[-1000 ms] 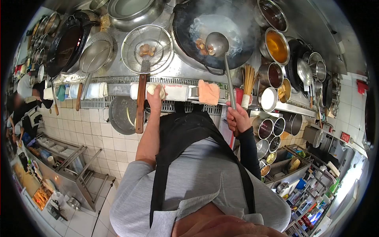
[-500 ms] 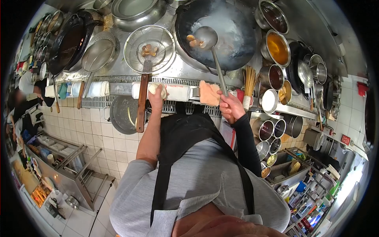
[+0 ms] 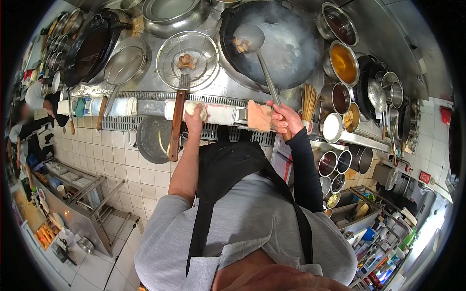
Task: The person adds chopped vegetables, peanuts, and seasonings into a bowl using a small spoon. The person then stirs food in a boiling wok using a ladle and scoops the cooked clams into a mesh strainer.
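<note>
My right hand (image 3: 287,121) is closed round the handle of a metal ladle (image 3: 250,40). The ladle's bowl lies over the left part of a steaming black wok (image 3: 301,72), with brown pieces at its left side. My left hand (image 3: 195,116) is closed on a whitish cloth (image 3: 190,108) at the counter's front edge, just right of a strainer's wooden handle (image 3: 176,127). Several brown pieces (image 3: 187,61) lie in the wire strainer (image 3: 170,72), left of the wok. An orange cloth (image 3: 259,116) hangs beside my right hand.
Bowls of dark sauce (image 3: 338,24) and orange liquid (image 3: 344,62) stand right of the wok, near a bamboo brush (image 3: 308,103). Another black wok (image 3: 87,51) sits at the left. A pan (image 3: 151,139) hangs below the edge. A person (image 3: 36,97) is far left.
My right hand has moved left, towards the orange cloth. The ladle bowl has shifted up and left in the wok, and the brown pieces have moved with it. My left hand keeps its hold.
</note>
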Demonstrator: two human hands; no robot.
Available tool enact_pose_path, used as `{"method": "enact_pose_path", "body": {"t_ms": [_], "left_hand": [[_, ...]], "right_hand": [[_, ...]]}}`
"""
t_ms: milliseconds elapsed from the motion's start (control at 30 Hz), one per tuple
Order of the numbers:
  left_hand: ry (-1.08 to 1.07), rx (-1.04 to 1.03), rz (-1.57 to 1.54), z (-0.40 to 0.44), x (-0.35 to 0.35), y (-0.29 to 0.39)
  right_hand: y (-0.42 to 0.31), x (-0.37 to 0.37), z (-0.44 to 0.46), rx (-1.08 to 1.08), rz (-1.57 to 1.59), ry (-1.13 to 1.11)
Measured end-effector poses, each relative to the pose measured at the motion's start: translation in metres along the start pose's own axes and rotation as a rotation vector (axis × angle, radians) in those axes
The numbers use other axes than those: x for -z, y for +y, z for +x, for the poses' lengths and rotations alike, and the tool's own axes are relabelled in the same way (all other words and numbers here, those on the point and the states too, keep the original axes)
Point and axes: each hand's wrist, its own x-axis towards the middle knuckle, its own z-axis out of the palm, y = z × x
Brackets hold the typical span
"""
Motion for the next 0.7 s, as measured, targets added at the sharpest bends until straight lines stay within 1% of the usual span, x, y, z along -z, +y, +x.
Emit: {"method": "enact_pose_path", "body": {"t_ms": [33,133,233,400,500,633,700], "left_hand": [[0.0,0.0,0.004,0.0,0.0,0.0],[-0.011,-0.002,0.013,0.001,0.001,-0.001],[-0.002,-0.006,0.01,0.003,0.002,-0.006],[0.023,0.015,0.013,0.0,0.0,-0.002],[0.016,0.009,-0.013,0.0,-0.001,0.0],[0.052,0.027,-0.011,-0.002,-0.002,0.001],[0.073,0.012,-0.003,-0.002,-0.003,0.0]], "right_hand": [[0.001,0.004,0.001,-0.016,0.074,-0.05],[0.006,-0.007,-0.01,-0.067,0.243,-0.11],[0.014,-0.026,-0.023,-0.011,0.019,-0.09],[0.019,-0.042,-0.017,-0.049,-0.112,-0.155],[0.027,-0.057,-0.004,-0.047,-0.224,-0.088],[0.043,-0.069,0.032,-0.062,-0.51,0.099],[0.047,-0.067,0.046,-0.07,-0.44,0.059]]}}
